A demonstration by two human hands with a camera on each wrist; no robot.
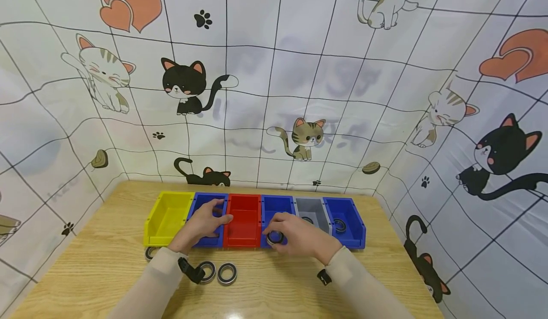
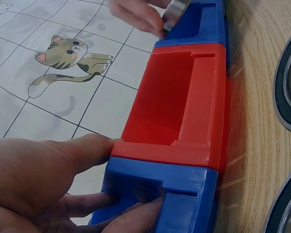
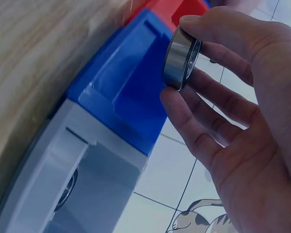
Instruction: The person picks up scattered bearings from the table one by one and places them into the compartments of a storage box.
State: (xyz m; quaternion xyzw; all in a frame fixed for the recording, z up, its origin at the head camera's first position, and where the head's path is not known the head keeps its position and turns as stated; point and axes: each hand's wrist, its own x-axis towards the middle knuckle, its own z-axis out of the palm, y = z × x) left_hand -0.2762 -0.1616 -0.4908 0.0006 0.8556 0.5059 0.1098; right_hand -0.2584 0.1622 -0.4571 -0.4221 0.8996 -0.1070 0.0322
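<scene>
My right hand (image 1: 295, 233) pinches a ball bearing (image 3: 178, 60) between thumb and fingertips. The bearing is tilted on edge over the blue bin (image 3: 131, 92) right of the red one. My left hand (image 1: 203, 221) reaches over another blue bin (image 2: 184, 213), left of the red bin (image 1: 243, 224). Its thumb touches the rim between those two bins, and the other fingers extend down into the blue bin. Whether those fingertips touch anything inside is hidden. Two ball bearings, one (image 1: 227, 274) beside the other (image 1: 207, 272), lie on the table in front of the bins.
A yellow bin (image 1: 169, 219) stands at the row's left end. One bearing (image 1: 151, 253) lies in front of it, partly hidden by the left arm. The grey bin (image 1: 314, 209) and the rightmost blue bin (image 1: 353, 219) each hold a bearing. A cat-patterned cloth (image 1: 257, 71) surrounds the wooden table (image 1: 85, 271).
</scene>
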